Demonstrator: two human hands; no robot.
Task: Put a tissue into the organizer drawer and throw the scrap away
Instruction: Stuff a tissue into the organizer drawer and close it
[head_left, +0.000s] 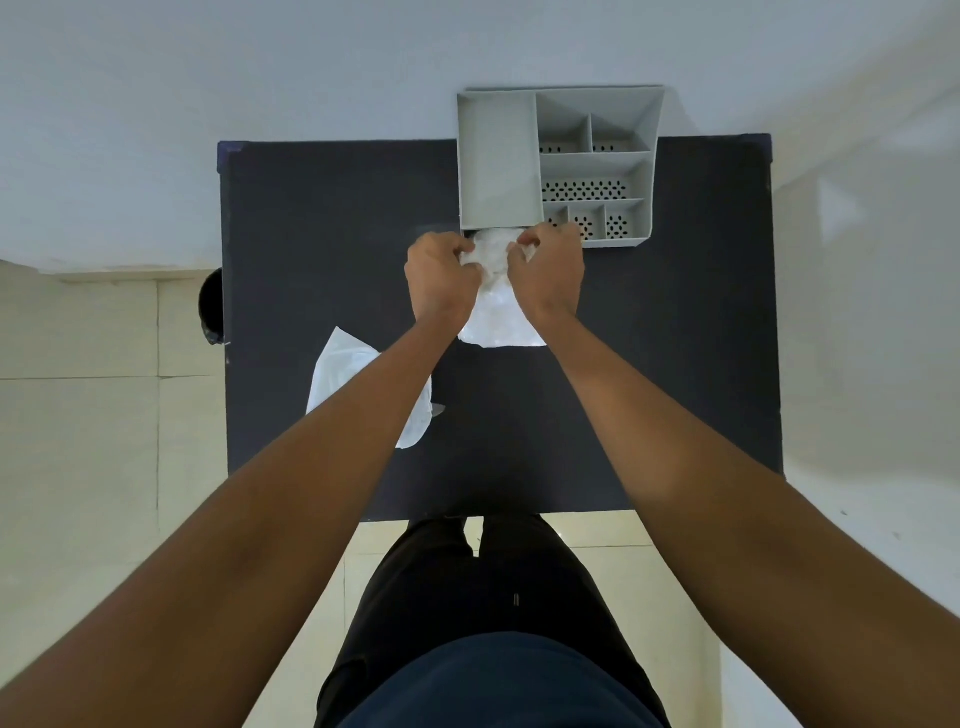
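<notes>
A grey plastic organizer (649, 171) with several compartments stands at the far edge of the dark table (322, 249). Just in front of its long left compartment lies a white, crinkly tissue pack (498, 317). My left hand (441, 275) and my right hand (550, 270) both pinch the pack's far end, fingers closed on it from either side. A second white wrapper or tissue sheet (337, 379) lies flat on the table's left part, partly hidden under my left forearm.
A dark round bin (210, 306) peeks out beside the table's left edge on the tiled floor. A pale wall rises behind the table. My legs stand against the table's near edge.
</notes>
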